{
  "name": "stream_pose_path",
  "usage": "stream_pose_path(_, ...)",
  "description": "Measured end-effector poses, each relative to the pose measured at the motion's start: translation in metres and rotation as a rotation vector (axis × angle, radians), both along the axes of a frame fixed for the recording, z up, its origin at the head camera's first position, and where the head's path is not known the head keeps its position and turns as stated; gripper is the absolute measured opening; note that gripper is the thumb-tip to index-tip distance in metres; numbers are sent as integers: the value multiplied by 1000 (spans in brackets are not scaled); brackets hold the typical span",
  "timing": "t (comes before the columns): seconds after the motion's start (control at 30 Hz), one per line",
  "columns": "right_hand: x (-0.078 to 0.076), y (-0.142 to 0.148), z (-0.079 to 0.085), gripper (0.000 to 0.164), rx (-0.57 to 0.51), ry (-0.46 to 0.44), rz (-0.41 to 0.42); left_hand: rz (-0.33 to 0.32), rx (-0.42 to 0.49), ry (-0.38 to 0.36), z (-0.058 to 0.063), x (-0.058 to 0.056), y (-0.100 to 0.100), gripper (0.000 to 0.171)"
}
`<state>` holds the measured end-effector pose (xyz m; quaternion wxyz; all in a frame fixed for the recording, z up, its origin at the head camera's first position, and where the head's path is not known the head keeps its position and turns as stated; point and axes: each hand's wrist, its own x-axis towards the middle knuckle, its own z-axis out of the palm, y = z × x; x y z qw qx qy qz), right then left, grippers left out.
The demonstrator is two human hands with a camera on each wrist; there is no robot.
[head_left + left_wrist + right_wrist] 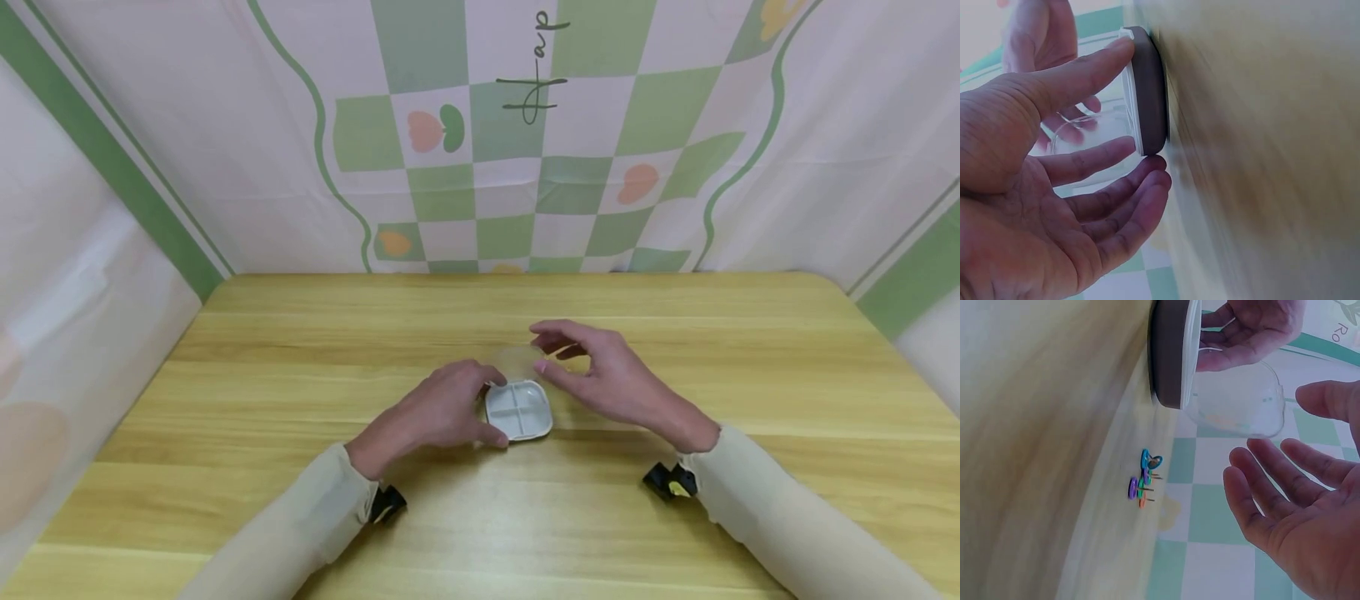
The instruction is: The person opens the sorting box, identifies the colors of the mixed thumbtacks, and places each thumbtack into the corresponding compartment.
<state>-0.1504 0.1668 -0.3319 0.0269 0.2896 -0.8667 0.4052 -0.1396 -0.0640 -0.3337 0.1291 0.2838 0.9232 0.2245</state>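
A small square pill box (534, 397) with a white interior split by a cross divider and a dark outer shell (1149, 94) sits on the table. Its transparent lid (517, 360) stands swung up at the far side. My left hand (450, 406) holds the box from the left, thumb at its near edge and index finger at the far edge; the other fingers curl beside it. To the right, my right hand (611, 375) hovers near the lid with relaxed, spread fingers and nothing in it. The right wrist view shows a gap between its fingertips and the lid (1241, 403).
Several colourful push pins (1142, 486), purple, green, orange and blue, lie on the table beyond the box, points up; my right hand covers them in the head view. The wooden table (300, 333) ends at a checked cloth backdrop (510, 183).
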Motion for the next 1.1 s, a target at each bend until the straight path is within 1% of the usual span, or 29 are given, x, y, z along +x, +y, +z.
stream_pose_path(0.13,-2,3,2,41,4,8,-12,27,6,6,1,-2,-2,72)
stream_pose_path(0.27,-4,7,3,39,10,21,-19,52,10,-7,1,-4,-4,71)
stream_pose_path(0.37,-6,9,4,38,30,20,-27,64,7,-15,1,-6,-5,71)
stream_pose_path(0.47,-6,12,6,37,70,7,-41,63,7,-13,1,-7,-6,70)
stream_pose_path(0.6,-8,16,8,33,159,1,-75,59,10,-15,1,-8,-7,70)
stream_pose_path(0.77,-10,19,9,23,298,31,-113,58,10,-23,1,-8,-8,71)
stream_pose_path(1.03,-12,24,7,8,503,-16,-81,66,6,-28,1,-8,-7,71)
stream_pose_path(1.1,-12,25,6,7,533,-23,-69,68,3,-27,0,-8,-7,71)
